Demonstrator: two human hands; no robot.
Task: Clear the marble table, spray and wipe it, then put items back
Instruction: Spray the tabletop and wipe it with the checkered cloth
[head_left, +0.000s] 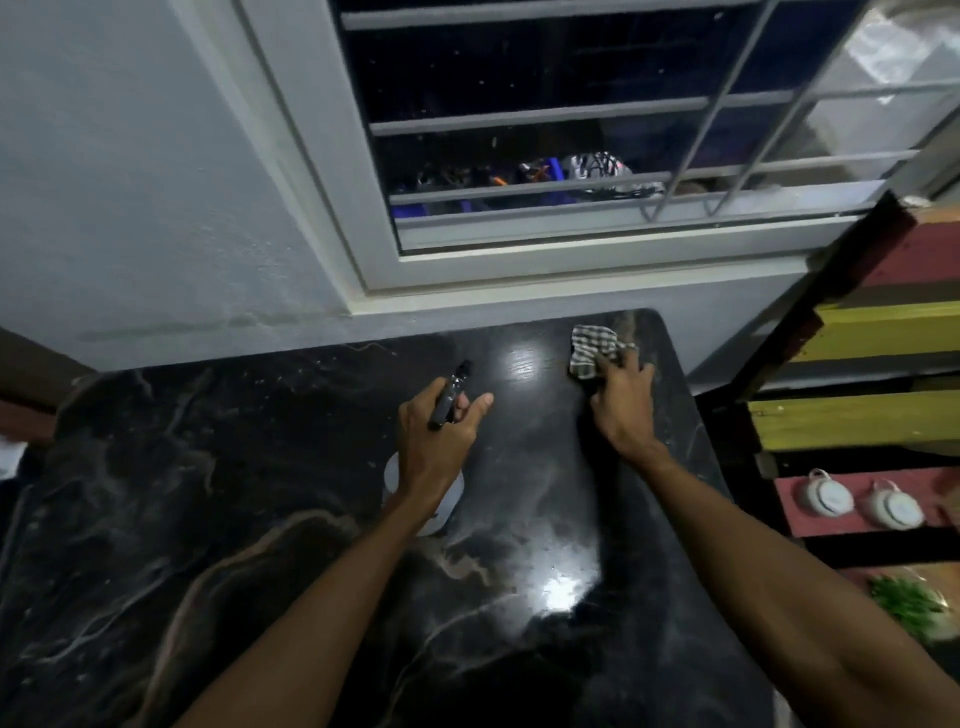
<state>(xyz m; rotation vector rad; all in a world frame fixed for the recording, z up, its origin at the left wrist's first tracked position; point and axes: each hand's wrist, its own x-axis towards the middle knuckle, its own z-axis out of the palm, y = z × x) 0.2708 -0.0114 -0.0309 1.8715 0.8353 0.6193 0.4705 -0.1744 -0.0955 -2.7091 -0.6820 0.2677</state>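
Head view, looking down on a black marble table (291, 545) with pale veining, set against a grey-white wall (130, 208) at its far edge. The left hand (434, 447) grips a spray bottle (423, 499) above the table's middle: the fingers are wrapped round the neck just below the dark nozzle head (451, 392), which points toward the far wall, and the white body shows only in part beneath the hand and wrist. Whether a finger rests on the trigger cannot be told. The right hand (623, 402) presses a checked cloth (595, 351) onto the marble near the far right corner; the fingers are spread over the cloth's near part, while its far part lies bunched on the surface.

Above the far edge, a barred window (597, 130) with a dark pane sits in a pale frame, its sill close over the tabletop. To the right, just beyond the table's right edge, stands a slatted shelf unit (862, 332) painted in red and yellow bands, bearing two small white round objects (862, 501) and something green (909, 605) nearer the viewer.

The marble to the left and near side of both hands carries no objects; two bright reflections lie between and near the forearms.
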